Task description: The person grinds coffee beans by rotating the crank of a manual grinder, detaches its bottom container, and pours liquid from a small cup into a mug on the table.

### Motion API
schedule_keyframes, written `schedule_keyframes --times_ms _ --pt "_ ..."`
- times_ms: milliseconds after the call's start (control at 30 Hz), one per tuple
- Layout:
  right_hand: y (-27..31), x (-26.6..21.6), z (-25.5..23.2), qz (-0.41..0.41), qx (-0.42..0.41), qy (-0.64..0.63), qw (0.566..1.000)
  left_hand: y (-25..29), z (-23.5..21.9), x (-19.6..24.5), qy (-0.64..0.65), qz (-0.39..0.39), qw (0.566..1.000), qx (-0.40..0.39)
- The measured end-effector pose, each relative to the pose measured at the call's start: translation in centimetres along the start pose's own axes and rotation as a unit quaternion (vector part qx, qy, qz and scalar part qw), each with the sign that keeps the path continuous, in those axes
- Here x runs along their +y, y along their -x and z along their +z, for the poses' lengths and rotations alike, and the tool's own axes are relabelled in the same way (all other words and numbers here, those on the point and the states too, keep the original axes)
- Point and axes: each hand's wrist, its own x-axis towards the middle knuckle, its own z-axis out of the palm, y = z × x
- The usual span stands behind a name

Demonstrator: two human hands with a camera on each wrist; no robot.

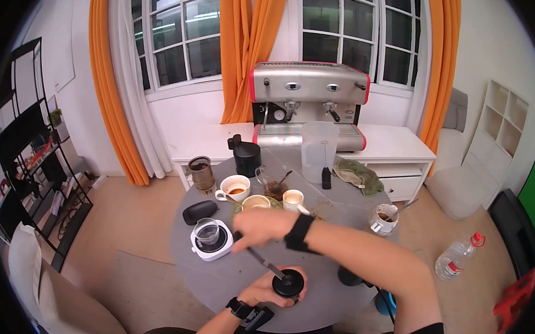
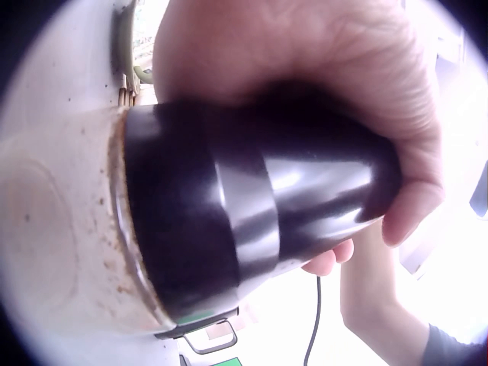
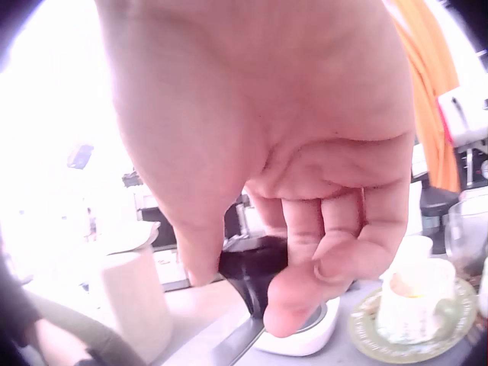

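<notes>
1. Two hands on one coffee grinder [image 1: 288, 283], head view. Left hand [image 1: 269, 291] curled round the grinder just under its black top, at the near side of the grey bench [image 1: 333, 296]. Crank arm [image 1: 263, 260] slants from the top, up and left, to a dark knob [image 1: 237, 235]. Right hand [image 1: 263, 225] closed on the knob, near the white scale [image 1: 214, 257] with a glass cup [image 1: 206, 231] on it. White mugs [image 1: 234, 188] beyond.
2. Left wrist view: left hand wrapped round the black body [image 2: 244, 198], thumb and fingers to either side. Clear jar [image 2: 57, 229], specked brown, meets the body's wide end, outside the grip.
3. Right wrist view: knob pinched between thumb and curled fingers, below the palm; crank arm leads down-left from them. Small white cup [image 3: 412, 309] on a green saucer [image 3: 367, 332] to the right, apart from the hand.
</notes>
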Motion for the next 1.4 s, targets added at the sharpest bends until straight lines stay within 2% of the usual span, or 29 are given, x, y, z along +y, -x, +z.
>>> schedule_keyframes --times_ms 67,100,133,167,233,267,333,367,400,467,533,600,667,733,800,867,933,1000,1067,1133,1200,1267,1333,1400 --pt "-0.9 -3.3 2.8 -0.104 0.065 0.093 0.988 0.5 -0.2 -0.6 0.009 -0.024 1.000 0.011" --pt "-0.6 -4.7 4.5 -0.155 0.108 0.112 0.976 1.0 0.3 0.4 -0.025 -0.062 0.997 0.027" --pt "-0.1 -6.1 6.1 -0.202 0.151 0.131 0.959 1.4 0.1 -0.8 -0.095 -0.021 0.995 0.035" --pt "1.3 -7.5 7.2 -0.224 0.155 0.139 0.952 1.9 -0.4 -2.1 -0.091 -0.025 0.995 0.035" --pt "4.5 -9.5 9.0 -0.243 0.140 0.152 0.948 2.1 -1.7 -4.7 -0.108 -0.080 0.984 0.117" --pt "6.3 -9.9 9.4 -0.242 0.122 0.156 0.950 0.8 -1.8 -3.6 -0.078 -0.016 0.996 0.042" --pt "10.1 -9.5 8.9 -0.236 0.074 0.081 0.965 -0.4 -0.6 0.1 -0.081 0.037 0.995 -0.040" --pt "12.4 -10.2 6.9 -0.168 -0.035 0.057 0.984 -0.4 -0.5 -0.1 -0.074 0.041 0.996 -0.037" --pt "14.3 -10.5 5.1 -0.097 -0.144 0.035 0.984 -0.4 -0.5 -0.3 -0.025 0.034 0.999 -0.029" --pt "17.8 -8.7 4.7 -0.067 -0.084 0.041 0.993 -0.3 -0.6 -0.6 0.030 0.034 0.999 -0.013" --pt "19.0 -6.7 5.3 -0.058 -0.104 0.052 0.992 0.0 -0.5 -0.6 0.031 0.012 0.999 -0.010" --pt "20.9 -4.5 2.7 0.146 -0.166 0.137 0.966 0.0 -0.3 -0.2 0.053 -0.002 0.999 -0.009" --pt "21.1 -1.2 2.3 0.166 -0.070 0.150 0.972 -0.3 -0.5 -0.2 0.066 -0.018 0.997 -0.019" --pt "19.3 1.4 1.0 0.187 -0.053 0.167 0.967 -0.4 -0.6 -1.0 0.093 -0.015 0.995 -0.031" --pt "16.7 4.4 0.1 0.152 0.012 0.150 0.977 -0.3 -0.4 -0.7 0.085 -0.017 0.996 -0.026" --pt "12.5 4.1 -1.7 0.188 -0.002 0.114 0.975 -0.3 -0.3 -0.2 0.076 -0.018 0.997 -0.016" --pt "7.5 5.9 -1.4 0.166 -0.007 0.120 0.979 -0.3 -0.2 0.3 0.080 -0.032 0.996 -0.025" --pt "3.6 4.7 -0.7 0.056 0.049 0.130 0.989 -0.3 -0.3 0.2 0.035 -0.019 0.999 -0.019" --pt "0.6 2.0 0.2 -0.010 0.054 0.138 0.989 -0.4 -0.4 0.1 -0.011 -0.003 1.000 -0.014" --pt "-1.9 0.2 3.0 -0.145 0.106 0.132 0.975 -0.3 -0.6 -0.1 -0.043 0.012 0.998 -0.032" --pt "-0.8 -4.8 3.8 -0.148 0.064 0.147 0.976 0.4 -0.8 -1.9 -0.011 -0.024 1.000 -0.013" --pt "1.2 -7.0 6.4 -0.241 0.110 0.124 0.956 0.5 -0.7 -2.2 0.025 -0.058 0.998 0.006" --pt "4.1 -8.8 8.2 -0.249 0.081 0.107 0.959 -0.4 -0.6 -0.4 -0.132 -0.093 0.987 0.019" --pt "8.0 -9.7 7.8 -0.226 0.016 0.064 0.972 -0.1 0.0 1.8 -0.107 -0.007 0.994 -0.026"
